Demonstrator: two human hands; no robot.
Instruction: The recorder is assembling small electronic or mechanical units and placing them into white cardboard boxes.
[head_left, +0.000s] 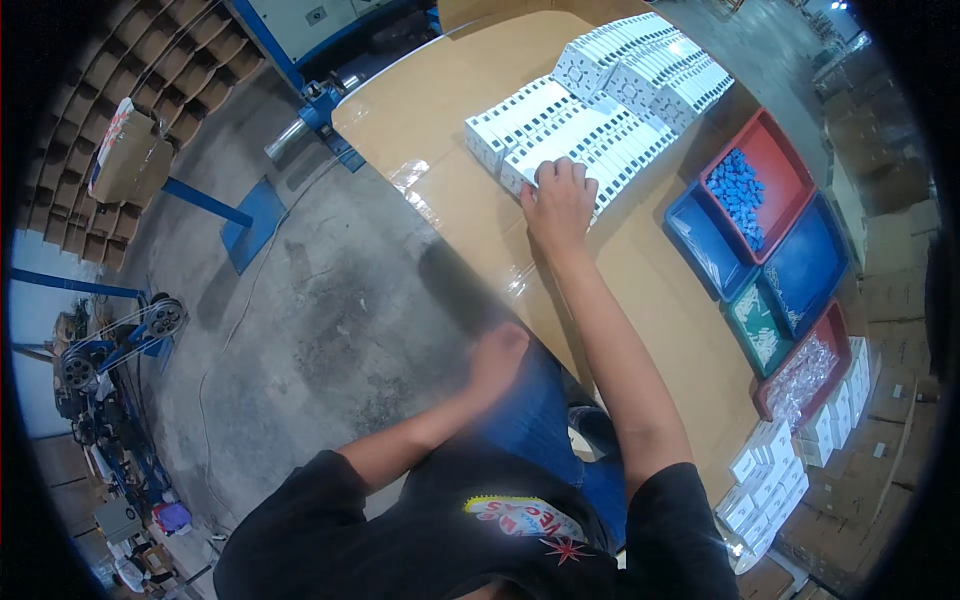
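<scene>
On the near end of a row of thin white plastic units with dark slots (pixel 590 145) rests my right hand (pixel 560 205). Its fingers curl over the end unit and the thumb presses at its side; the palm hides part of that unit. My left hand (pixel 498 360) is low beside the table edge, over my jeans, apart from the row. Motion smears its fingers, so its grip and any contents cannot be made out. Behind the row stand taller stacks of similar white units (pixel 645 70).
Along the right lie a red tray (pixel 795 165) with blue pieces (pixel 735 195), blue trays (pixel 815 255), a green tray (pixel 745 310) with white pieces and a red tray (pixel 835 330) with clear bags. White boxes (pixel 770 485) stand nearer. Cardboard covers the table (pixel 660 300); blue machinery (pixel 325 110) adjoins it.
</scene>
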